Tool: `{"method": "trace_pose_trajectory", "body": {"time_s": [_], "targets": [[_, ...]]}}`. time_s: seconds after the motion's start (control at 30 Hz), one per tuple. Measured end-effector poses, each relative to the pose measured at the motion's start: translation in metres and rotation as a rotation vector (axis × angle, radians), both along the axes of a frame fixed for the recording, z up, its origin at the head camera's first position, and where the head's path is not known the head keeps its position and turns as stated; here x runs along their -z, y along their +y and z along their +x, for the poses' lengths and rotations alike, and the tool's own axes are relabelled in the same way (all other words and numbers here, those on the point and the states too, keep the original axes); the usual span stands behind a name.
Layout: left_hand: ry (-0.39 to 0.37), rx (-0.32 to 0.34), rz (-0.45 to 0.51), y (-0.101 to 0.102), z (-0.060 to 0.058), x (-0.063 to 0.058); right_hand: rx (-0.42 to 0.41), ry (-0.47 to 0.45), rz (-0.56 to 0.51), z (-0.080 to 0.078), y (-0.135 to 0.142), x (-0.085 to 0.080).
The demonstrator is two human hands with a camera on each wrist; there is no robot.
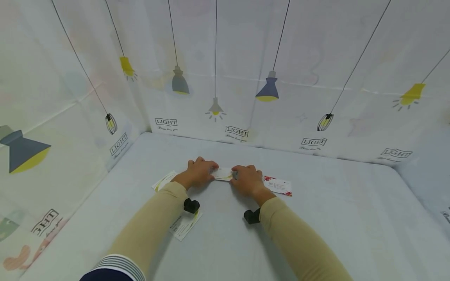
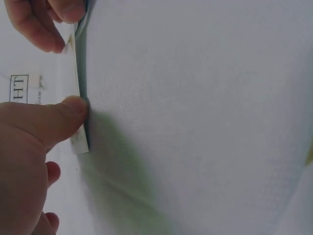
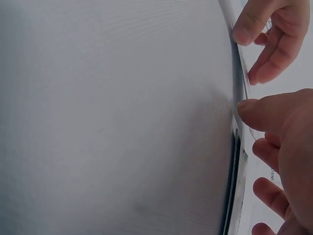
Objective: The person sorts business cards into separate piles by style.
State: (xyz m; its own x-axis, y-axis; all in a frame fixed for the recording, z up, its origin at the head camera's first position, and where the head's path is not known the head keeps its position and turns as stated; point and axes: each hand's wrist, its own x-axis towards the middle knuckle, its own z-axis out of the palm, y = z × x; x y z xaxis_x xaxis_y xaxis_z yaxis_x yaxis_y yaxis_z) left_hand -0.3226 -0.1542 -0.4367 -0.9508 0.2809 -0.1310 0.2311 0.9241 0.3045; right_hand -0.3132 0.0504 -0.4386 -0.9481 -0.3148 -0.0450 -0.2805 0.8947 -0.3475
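A white business card [image 1: 223, 174] with a yellow edge design lies between both hands near the middle of the table. My left hand [image 1: 200, 172] pinches its left end; in the left wrist view the thumb lies along the near edge of the card [image 2: 79, 142] and the fingertips are behind it. The right hand [image 1: 247, 179] holds the other end, its thumb [image 3: 257, 111] at the near edge. To the right, partly beside that hand, is a business card with red flowers [image 1: 277, 185].
One yellow-and-white card [image 1: 163, 181] lies left of the left hand, partly behind the forearm. Another such card [image 1: 184, 226] rests nearer, by the left sleeve. White cloth [image 1: 351, 218] covers the table, and a lamp-printed curtain [image 1: 232, 47] hangs behind and at the sides.
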Motion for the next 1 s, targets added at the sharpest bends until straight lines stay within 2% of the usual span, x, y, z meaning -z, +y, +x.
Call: {"method": "trace_pose_trajectory", "body": {"time_s": [0.3, 0.7, 0.83, 1.0], "targets": [[-0.030, 0.000, 0.011, 0.003, 0.002, -0.006, 0.000, 0.002, 0.015, 0.000, 0.001, 0.004], [-0.023, -0.017, 0.019, 0.001, 0.002, -0.005, -0.021, 0.022, -0.027, 0.004, -0.001, -0.002], [-0.058, -0.022, 0.035, -0.006, 0.009, -0.007, -0.071, 0.016, -0.049, 0.009, -0.003, -0.004], [-0.107, -0.035, 0.045, -0.023, 0.029, -0.007, -0.160, -0.028, -0.078, 0.018, -0.007, -0.004]]}}
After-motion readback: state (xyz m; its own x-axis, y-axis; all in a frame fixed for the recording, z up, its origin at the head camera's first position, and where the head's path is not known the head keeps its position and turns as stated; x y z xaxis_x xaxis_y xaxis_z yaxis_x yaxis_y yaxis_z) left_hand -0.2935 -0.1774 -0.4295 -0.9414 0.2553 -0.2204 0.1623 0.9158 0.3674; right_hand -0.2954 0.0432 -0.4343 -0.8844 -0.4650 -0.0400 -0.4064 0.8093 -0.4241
